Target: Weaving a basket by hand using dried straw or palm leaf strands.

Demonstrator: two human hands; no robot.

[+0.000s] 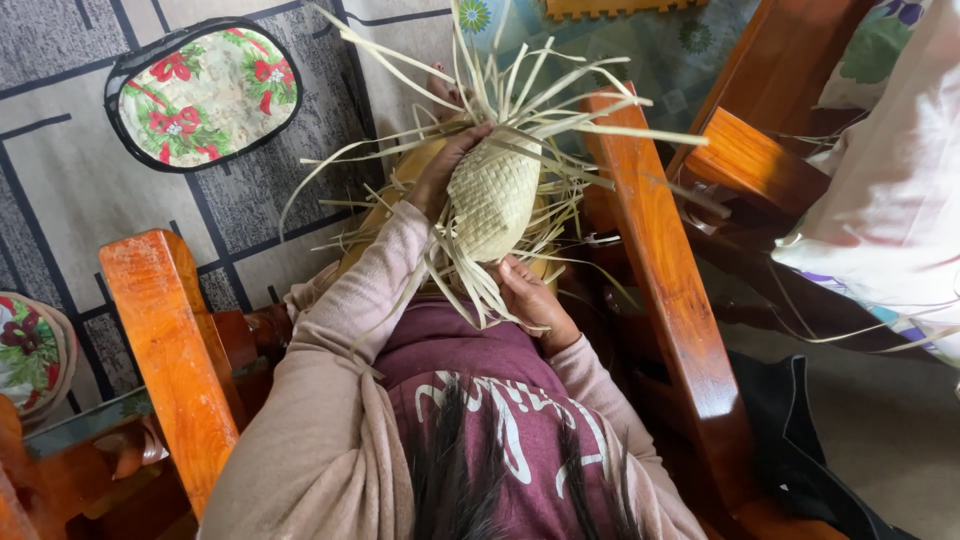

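Dark hair and a maroon printed shirt under a beige cardigan fill the bottom centre of the frame, closest to the camera. Just beyond, the right hand (535,297) sits low, below the woven piece, fingers curled around a bunch of loose strips at its near end. The left hand (448,170) reaches higher, left of centre, cupped against the upper left side of the woven basket (494,195), so both hands are closed on the work. The basket, a small rounded shape of pale plaited strips, lies between the hands in the middle of the frame. Its long axis runs from near to far, tilted slightly toward the upper right. The right hand is nearer its lower end, the left nearer its far end. Loose strips (560,100) fan out from it in all directions, mostly toward the top of the frame.

Orange-brown wooden chair arms (175,340) flank the person at lower left and right of centre. Beyond lies a grey patterned floor mat (60,170) with a floral cushion (205,92) at upper left. A pale floral cloth (890,190) hangs at right.
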